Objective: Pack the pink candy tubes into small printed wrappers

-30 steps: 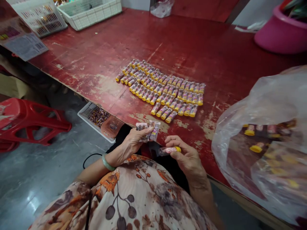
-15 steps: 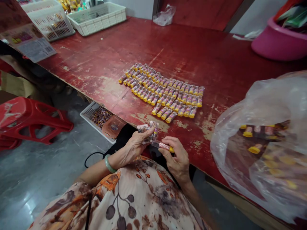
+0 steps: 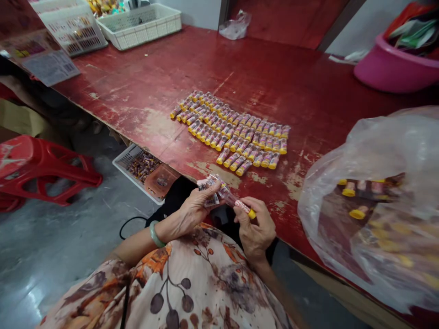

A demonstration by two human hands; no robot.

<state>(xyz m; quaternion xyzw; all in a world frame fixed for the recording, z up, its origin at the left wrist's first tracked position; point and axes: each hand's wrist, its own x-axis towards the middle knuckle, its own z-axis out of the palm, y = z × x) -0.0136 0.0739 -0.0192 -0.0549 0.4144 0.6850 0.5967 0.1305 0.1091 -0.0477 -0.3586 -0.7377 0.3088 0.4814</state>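
By the near edge of the worn, red wooden tabletop (image 3: 308, 87), the left hand (image 3: 196, 206) pinches small printed clear plastic packets (image 3: 208, 188); the right hand (image 3: 257, 228) grips a slim clear plastic tube with a yellow cap (image 3: 244, 208), its other end perhaps touching the packets. Similar yellow-capped tubes (image 3: 232, 131) lie in rows inside that edge.

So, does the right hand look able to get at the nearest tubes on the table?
Probably yes: nothing appears to block the stretch of red table between the right hand and those tubes, though its grip is taken up by a yellow-capped tube.
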